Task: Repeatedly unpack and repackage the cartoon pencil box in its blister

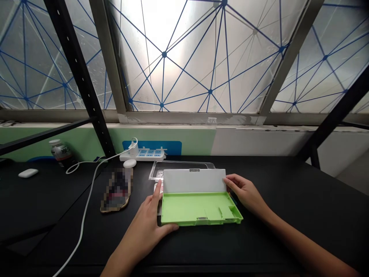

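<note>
A green plastic case (pixel 196 209) lies open on the black table (pixel 288 215), its white lid (pixel 193 181) standing upright at the back. The tray inside looks empty apart from small dividers at the front right. My left hand (pixel 150 225) grips the case's left front corner, thumb along the front edge and forefinger up the left side. My right hand (pixel 245 192) holds the lid's right edge with its fingertips.
Behind the case lies a clear plastic tray (pixel 181 167). A white power strip (pixel 142 154) with a cable (pixel 86 204) sits at the back, a white puck (pixel 129 163) beside it. A blurred flat object (pixel 117 190), a bottle (pixel 60 152) and a white mouse (pixel 28 173) lie left.
</note>
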### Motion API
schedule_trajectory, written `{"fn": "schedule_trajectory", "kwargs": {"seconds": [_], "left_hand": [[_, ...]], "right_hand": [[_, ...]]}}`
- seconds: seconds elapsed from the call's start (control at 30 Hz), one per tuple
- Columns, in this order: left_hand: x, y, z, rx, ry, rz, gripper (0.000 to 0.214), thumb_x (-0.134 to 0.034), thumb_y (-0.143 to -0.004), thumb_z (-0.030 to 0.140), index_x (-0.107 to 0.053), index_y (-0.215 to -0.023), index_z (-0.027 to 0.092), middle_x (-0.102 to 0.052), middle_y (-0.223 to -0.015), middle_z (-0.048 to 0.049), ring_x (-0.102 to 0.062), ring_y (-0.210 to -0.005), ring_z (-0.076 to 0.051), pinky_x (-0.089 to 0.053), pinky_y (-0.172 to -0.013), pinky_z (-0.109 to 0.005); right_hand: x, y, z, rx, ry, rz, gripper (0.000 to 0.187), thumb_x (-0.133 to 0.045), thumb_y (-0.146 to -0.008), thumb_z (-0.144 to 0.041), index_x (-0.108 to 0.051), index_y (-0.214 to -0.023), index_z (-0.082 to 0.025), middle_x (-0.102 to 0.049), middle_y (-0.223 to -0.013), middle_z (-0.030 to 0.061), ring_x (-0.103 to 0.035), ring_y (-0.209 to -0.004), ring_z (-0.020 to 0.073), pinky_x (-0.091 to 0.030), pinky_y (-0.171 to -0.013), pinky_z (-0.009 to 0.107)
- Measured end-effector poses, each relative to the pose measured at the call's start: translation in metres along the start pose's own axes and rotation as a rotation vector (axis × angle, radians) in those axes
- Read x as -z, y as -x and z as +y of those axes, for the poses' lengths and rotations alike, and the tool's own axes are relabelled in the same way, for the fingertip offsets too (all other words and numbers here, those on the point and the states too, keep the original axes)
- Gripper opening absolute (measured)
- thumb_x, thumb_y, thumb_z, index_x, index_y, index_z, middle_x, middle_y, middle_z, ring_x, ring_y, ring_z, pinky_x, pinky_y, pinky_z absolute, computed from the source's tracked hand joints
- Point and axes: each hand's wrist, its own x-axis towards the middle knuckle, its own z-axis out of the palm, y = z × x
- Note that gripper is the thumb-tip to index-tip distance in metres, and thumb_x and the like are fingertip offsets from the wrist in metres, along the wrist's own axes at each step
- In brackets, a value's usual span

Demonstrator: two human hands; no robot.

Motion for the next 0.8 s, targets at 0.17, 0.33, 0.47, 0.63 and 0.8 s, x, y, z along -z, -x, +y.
{"fn": "schedule_trajectory", "kwargs": {"seconds": [0.17,0.33,0.47,0.63,0.8], "left_hand": [[0.006,-0.002,0.007,0.053,0.058,-0.02,0.088,-0.068,-0.084,0.051,-0.02,-0.155,0.029,-0.053,-0.142,-0.0131,-0.052,-0.131,-0.032,-0.042,-0.105,-0.047],[0.004,-0.004,0.005,0.044,0.044,-0.007,0.065,-0.06,-0.088,0.058,-0.045,-0.141,0.024,-0.055,-0.136,-0.013,-0.054,-0.126,-0.032,-0.043,-0.104,-0.046],[0.002,-0.005,0.001,0.026,0.029,0.003,0.066,-0.053,-0.092,0.06,-0.043,-0.144,0.022,-0.055,-0.138,-0.0138,-0.053,-0.127,-0.031,-0.042,-0.105,-0.046],[0.0,-0.008,0.0,-0.061,-0.007,0.014,0.055,-0.057,-0.093,0.051,-0.05,-0.14,0.024,-0.053,-0.143,-0.0122,-0.047,-0.134,-0.03,-0.04,-0.109,-0.047],[-0.003,-0.01,-0.001,-0.061,-0.017,0.029,0.049,-0.052,-0.095,0.054,-0.058,-0.132,0.021,-0.052,-0.145,-0.0133,-0.043,-0.137,-0.032,-0.038,-0.11,-0.05]], "right_hand": [[0.02,0.023,0.011,0.082,0.122,-0.107,0.047,-0.053,-0.091,-0.063,-0.075,-0.102,-0.024,-0.075,-0.105,0.0088,-0.069,-0.098,0.0298,-0.056,-0.087,0.04],[0.03,0.036,0.029,0.26,0.211,-0.249,0.07,-0.073,-0.073,-0.067,-0.063,-0.131,-0.03,-0.061,-0.137,0.0109,-0.058,-0.125,0.0357,-0.048,-0.104,0.049],[0.024,0.035,0.031,0.286,0.312,-0.184,0.068,-0.082,-0.069,-0.058,-0.063,-0.127,-0.029,-0.065,-0.132,0.0107,-0.062,-0.119,0.0338,-0.052,-0.099,0.048],[0.017,0.026,0.021,0.301,0.435,-0.121,0.036,-0.053,-0.092,-0.057,-0.073,-0.099,-0.028,-0.074,-0.1,0.0068,-0.069,-0.089,0.0281,-0.057,-0.08,0.044],[0.01,0.017,0.014,0.264,0.554,-0.151,0.048,-0.04,-0.1,-0.053,-0.069,-0.074,-0.025,-0.069,-0.096,0.0056,-0.067,-0.086,0.0248,-0.053,-0.077,0.039]]}}
